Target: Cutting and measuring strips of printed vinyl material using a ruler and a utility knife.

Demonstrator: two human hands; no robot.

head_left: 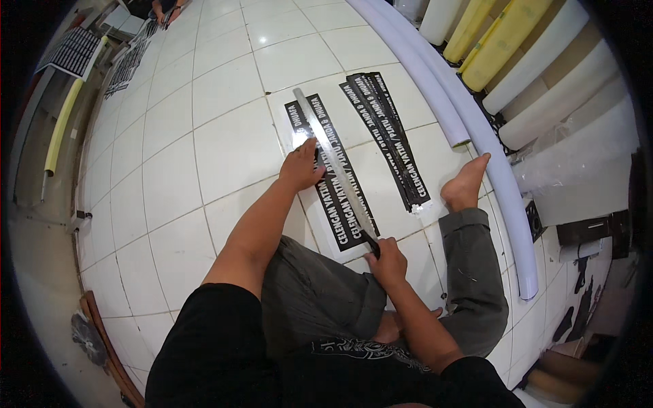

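A: Quick q: what's the L hand doing?
B: L hand point(299, 168) is palm-down over the black sheet w/ white lettering point(326, 194), fingers stretched out, thumb a bit apart; it's right by the L side of the long straightedge point(333, 153); how hard it presses, can't tell.
A: OK; & the R hand?
B: R hand point(391, 264) is curled round a black-handled tool point(369, 243); that's at the straightedge's near end, by the sheet's near edge; tip's too small to make out.
A: Sheet's where, exactly?
B: On the white tiled floor point(170, 163), in front of the person's legs; straightedge lies lengthwise over it, far end poking past the top.
A: What's around?
B: 2nd batch of lettered black strips point(388, 139) to the R, apart from the sheet, overlapping each other; bare foot point(466, 185) near their close end; long white roll point(515, 224) on the floor further R; yellow roll point(507, 44) w/ pale ones, upper R; another person point(163, 10) far upper L, partly in view.
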